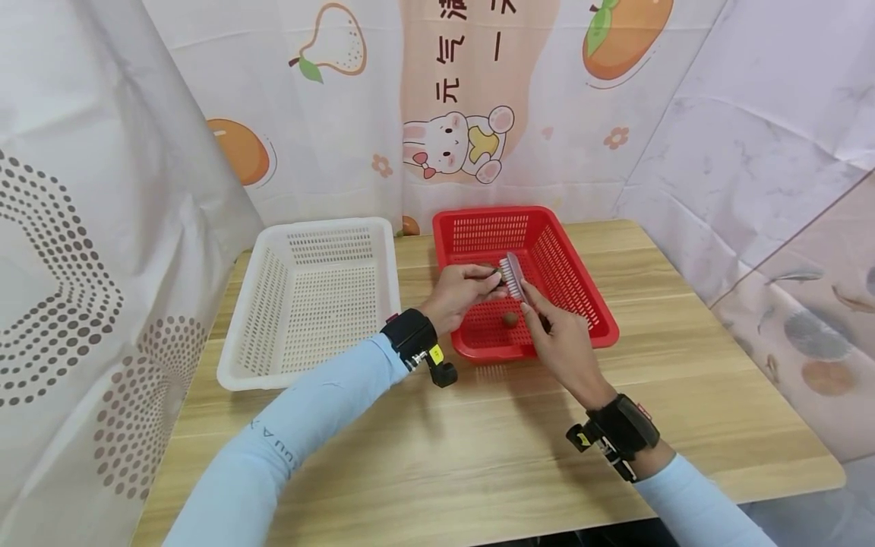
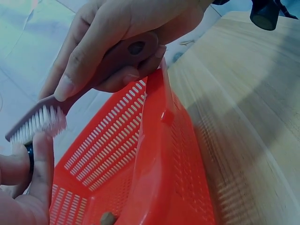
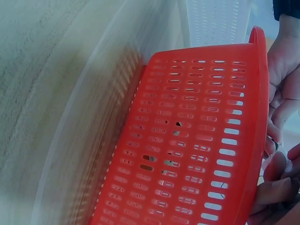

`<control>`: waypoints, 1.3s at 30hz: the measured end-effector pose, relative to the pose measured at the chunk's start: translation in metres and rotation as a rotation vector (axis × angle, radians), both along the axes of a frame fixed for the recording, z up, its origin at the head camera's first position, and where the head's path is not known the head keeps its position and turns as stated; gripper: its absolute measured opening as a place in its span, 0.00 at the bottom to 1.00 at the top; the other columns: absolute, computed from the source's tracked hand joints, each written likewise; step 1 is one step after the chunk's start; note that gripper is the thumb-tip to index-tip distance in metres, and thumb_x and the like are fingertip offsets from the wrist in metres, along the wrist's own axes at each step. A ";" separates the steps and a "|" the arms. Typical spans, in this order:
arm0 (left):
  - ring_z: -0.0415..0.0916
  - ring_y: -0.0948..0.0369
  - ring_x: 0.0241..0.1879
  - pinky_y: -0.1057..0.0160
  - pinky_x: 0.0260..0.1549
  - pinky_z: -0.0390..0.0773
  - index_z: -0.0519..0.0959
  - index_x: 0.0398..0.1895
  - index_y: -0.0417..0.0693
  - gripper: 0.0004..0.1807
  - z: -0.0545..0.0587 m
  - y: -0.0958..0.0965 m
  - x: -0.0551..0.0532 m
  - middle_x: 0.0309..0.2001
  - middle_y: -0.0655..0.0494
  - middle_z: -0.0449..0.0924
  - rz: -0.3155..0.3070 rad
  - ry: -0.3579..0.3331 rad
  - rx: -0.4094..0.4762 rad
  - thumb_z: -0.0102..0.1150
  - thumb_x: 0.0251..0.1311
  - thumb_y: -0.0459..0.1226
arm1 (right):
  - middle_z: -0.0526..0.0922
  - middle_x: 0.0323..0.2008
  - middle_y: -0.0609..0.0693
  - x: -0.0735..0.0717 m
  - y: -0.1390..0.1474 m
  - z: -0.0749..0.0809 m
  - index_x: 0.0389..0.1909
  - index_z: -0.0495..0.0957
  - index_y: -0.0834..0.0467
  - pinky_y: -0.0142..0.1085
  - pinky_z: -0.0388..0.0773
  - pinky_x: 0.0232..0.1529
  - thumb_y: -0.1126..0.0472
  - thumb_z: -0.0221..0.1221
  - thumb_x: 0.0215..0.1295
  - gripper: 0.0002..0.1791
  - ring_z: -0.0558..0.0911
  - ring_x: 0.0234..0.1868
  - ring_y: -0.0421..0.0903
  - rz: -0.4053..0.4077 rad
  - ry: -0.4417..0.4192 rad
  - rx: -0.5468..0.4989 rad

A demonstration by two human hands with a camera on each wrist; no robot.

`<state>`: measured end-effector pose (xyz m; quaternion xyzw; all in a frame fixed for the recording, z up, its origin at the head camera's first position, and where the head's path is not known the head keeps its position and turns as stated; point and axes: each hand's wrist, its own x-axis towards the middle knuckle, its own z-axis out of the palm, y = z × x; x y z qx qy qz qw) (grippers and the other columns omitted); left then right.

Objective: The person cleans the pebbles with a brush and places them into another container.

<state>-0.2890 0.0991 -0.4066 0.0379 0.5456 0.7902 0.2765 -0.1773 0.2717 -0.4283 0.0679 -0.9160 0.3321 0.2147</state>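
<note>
Over the red basket [image 1: 604,323], my right hand [image 1: 566,346] grips a scrub brush [image 1: 515,272] with a mauve handle and white bristles. My left hand [image 1: 456,298] pinches a small dark thing [image 2: 30,155], mostly covered by the fingers, so its kind cannot be told. In the left wrist view the bristles [image 2: 41,123] lie against the left fingertips and the dark thing. A brown, roundish thing [image 1: 510,319] lies on the basket's floor below the hands. The basket wall hides much of both hands in the right wrist view.
To the left stands a white perforated basket [image 1: 235,334] with nothing visible in it. Both baskets are on a wood-grain table [image 1: 465,456]. Printed curtains [image 1: 328,137] hang behind the table and along its sides.
</note>
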 end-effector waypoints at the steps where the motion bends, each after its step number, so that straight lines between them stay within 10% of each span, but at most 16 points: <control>1: 0.86 0.59 0.35 0.61 0.50 0.83 0.78 0.58 0.28 0.16 0.000 0.000 0.000 0.48 0.40 0.83 0.000 -0.002 -0.003 0.60 0.70 0.27 | 0.62 0.14 0.44 0.000 0.000 0.000 0.72 0.73 0.54 0.33 0.57 0.15 0.59 0.58 0.78 0.24 0.62 0.14 0.41 -0.001 0.001 0.002; 23: 0.88 0.56 0.38 0.56 0.52 0.82 0.79 0.59 0.31 0.17 0.010 -0.004 0.004 0.44 0.43 0.86 -0.124 0.148 -0.195 0.59 0.71 0.30 | 0.62 0.15 0.43 -0.006 -0.009 0.001 0.70 0.73 0.60 0.34 0.57 0.15 0.62 0.57 0.77 0.23 0.58 0.14 0.38 -0.039 0.111 0.099; 39: 0.88 0.52 0.43 0.55 0.54 0.82 0.76 0.63 0.31 0.19 0.005 -0.008 0.000 0.47 0.42 0.86 -0.180 0.122 -0.218 0.58 0.72 0.31 | 0.61 0.14 0.44 -0.012 -0.012 -0.001 0.70 0.73 0.60 0.34 0.57 0.14 0.61 0.57 0.78 0.23 0.59 0.12 0.40 -0.045 0.061 0.083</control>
